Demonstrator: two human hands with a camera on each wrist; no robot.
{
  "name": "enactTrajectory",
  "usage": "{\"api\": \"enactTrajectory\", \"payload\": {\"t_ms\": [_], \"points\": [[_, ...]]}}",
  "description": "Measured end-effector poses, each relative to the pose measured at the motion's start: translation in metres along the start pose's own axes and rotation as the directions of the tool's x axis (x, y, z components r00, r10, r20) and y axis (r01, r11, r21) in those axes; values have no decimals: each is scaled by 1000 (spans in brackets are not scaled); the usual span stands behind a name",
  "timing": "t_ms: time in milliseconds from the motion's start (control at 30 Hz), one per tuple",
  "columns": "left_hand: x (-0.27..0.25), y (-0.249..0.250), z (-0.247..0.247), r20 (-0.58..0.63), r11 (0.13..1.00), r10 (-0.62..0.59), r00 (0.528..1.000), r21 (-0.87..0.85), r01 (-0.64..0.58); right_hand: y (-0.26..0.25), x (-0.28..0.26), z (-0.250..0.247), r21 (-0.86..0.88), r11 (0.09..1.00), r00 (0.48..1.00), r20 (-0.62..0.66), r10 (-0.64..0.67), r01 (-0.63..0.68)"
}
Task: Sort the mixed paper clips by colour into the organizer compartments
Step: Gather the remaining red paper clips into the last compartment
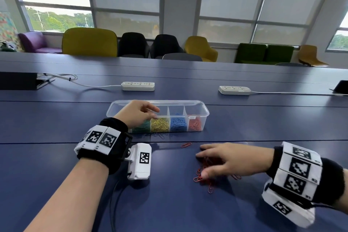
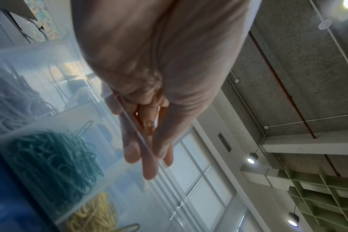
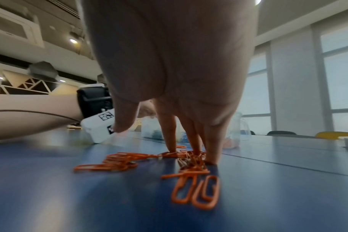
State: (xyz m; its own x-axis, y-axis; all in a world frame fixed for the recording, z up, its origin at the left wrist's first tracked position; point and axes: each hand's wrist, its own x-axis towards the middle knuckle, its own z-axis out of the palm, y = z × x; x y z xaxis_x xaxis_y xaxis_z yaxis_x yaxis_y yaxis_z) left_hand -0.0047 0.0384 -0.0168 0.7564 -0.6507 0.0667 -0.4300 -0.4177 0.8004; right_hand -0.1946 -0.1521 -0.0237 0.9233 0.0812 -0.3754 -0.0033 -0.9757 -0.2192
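Surveying the blue table (image 1: 56,118), we note two white power strips (image 1: 138,86) (image 1: 234,90) lying beyond the work area, each with its cable running off to the side, and a row of chairs (image 1: 90,42) under the windows. Nothing stands between our hands and the clear organizer (image 1: 197,114), which sits mid-table with its lid off. Its compartments hold, left to right, green clips (image 2: 56,164), yellow clips (image 1: 160,124), blue clips (image 1: 178,124) and red clips (image 1: 195,124); a pale lot shows in the left wrist view further left.

Our left hand (image 1: 136,113) reaches over the organizer's near wall above the green compartment. Its fingers (image 2: 149,169) are drawn together with the thumb against them; whether they pinch a clip we cannot tell.

Our right hand (image 1: 226,160) lies on the table nearer us, to the right of the organizer. Its fingers (image 3: 213,141) are spread and extended, tips pressing down onto a loose pile of red clips (image 3: 117,161) spread on the surface beneath them. More of that pile lies behind the fingertips, under the palm. One stray red clip (image 1: 186,144) lies apart, between pile and organizer.
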Motion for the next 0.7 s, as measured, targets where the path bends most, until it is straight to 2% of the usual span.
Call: {"api": "enactTrajectory", "payload": {"t_ms": [167, 267, 433, 567, 700], "points": [[0, -1, 1, 2, 1000, 0, 1000, -1, 0, 1, 3, 10, 131, 973, 981, -73, -180, 189], [1, -2, 2, 0, 1000, 1, 1000, -9, -1, 0, 9, 9, 207, 949, 970, -102, -219, 236], [0, -1, 1, -2, 1000, 8, 1000, -12, -8, 0, 21, 6, 214, 954, 973, -142, -183, 211], [1, -1, 1, 0, 1000, 10, 1000, -8, -10, 8, 32, 1, 243, 964, 986, -154, -71, 108], [1, -2, 1, 1, 1000, 12, 1000, 5, -12, 17, 39, -8, 322, 945, 991, -134, -19, 62]]}}
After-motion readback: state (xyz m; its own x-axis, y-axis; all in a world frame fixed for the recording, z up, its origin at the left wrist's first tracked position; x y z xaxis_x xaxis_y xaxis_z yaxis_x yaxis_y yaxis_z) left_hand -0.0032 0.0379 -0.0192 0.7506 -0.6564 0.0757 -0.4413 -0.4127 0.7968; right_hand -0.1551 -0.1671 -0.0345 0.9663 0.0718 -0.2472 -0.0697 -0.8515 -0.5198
